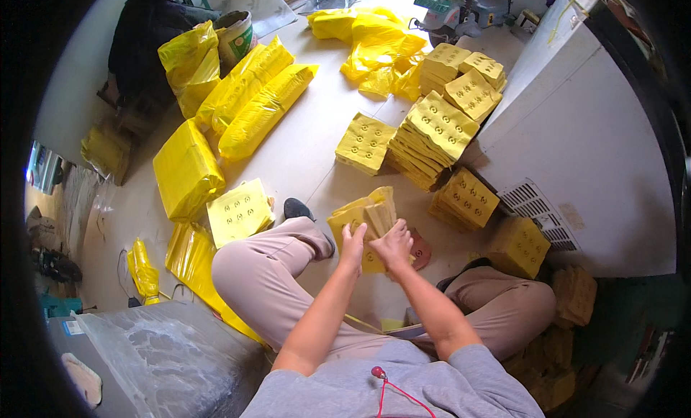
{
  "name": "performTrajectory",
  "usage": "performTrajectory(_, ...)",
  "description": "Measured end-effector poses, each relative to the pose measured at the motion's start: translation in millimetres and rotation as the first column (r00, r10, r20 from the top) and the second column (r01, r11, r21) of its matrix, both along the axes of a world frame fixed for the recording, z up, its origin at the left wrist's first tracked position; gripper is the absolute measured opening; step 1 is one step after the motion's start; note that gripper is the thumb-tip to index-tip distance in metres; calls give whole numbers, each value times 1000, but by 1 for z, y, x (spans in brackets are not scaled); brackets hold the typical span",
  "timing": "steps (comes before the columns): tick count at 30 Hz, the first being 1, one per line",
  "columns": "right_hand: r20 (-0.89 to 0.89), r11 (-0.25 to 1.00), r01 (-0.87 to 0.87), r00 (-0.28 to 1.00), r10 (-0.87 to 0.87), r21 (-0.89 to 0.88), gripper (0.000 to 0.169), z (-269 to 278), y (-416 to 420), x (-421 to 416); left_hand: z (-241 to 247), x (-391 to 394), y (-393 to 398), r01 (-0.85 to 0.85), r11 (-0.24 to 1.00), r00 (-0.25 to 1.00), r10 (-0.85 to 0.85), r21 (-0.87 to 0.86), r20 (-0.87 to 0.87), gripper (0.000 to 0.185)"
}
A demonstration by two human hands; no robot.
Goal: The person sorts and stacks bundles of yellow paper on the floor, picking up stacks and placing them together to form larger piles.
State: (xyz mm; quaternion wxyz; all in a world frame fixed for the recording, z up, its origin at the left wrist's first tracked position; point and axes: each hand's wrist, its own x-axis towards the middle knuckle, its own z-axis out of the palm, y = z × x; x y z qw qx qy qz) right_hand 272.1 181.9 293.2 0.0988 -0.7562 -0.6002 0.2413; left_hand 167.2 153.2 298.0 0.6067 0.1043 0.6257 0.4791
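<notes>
My left hand (352,245) and my right hand (395,242) grip a bundle of yellow paper sheets (372,207) between my legs, its top edges fanned apart. Printed or punched round marks show on the sheets. Just beyond my right hand a reddish flat piece (421,249) lies on the floor, partly hidden. A low stack of marked yellow paper (240,210) lies beside my left shoe. Ahead on the right stand a square yellow stack (364,143) and a taller, uneven one (434,126).
More yellow stacks (465,198) line the white cabinet (583,148) at right. Yellow plastic-wrapped packs (186,167) and long rolls (264,113) lie at left, near a bucket (236,37). Loose yellow plastic (378,45) is ahead. A plastic-covered grey box (162,358) stands lower left.
</notes>
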Motion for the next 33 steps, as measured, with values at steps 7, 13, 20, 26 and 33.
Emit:
performTrajectory(7, 10, 997, 12, 1000, -11, -77, 84, -45, -33, -17, -63, -8, -14, 39, 998, 999, -40, -44, -14, 82)
performTrajectory(13, -183, 992, -99, 980, 83, -79, 97, -49, -45, 3, -103, -13, -29, 165, 953, 817, -276, -253, -507, 76)
performTrajectory(20, -340, 927, -272, 924, 176, -260, 71, -67, -31, 33, -138, -54, -45, -44, 978, 937, -30, -203, -347, 73)
performTrajectory(26, -505, 953, -229, 857, 101, -199, 77, -84, -40, 29, -139, -45, -58, 8, 994, 719, -80, -107, -691, 63)
performTrajectory(33, -631, 943, -275, 769, 99, -188, 74, -120, -31, 44, -111, -35, -44, 132, 990, 908, -103, 44, -405, 59)
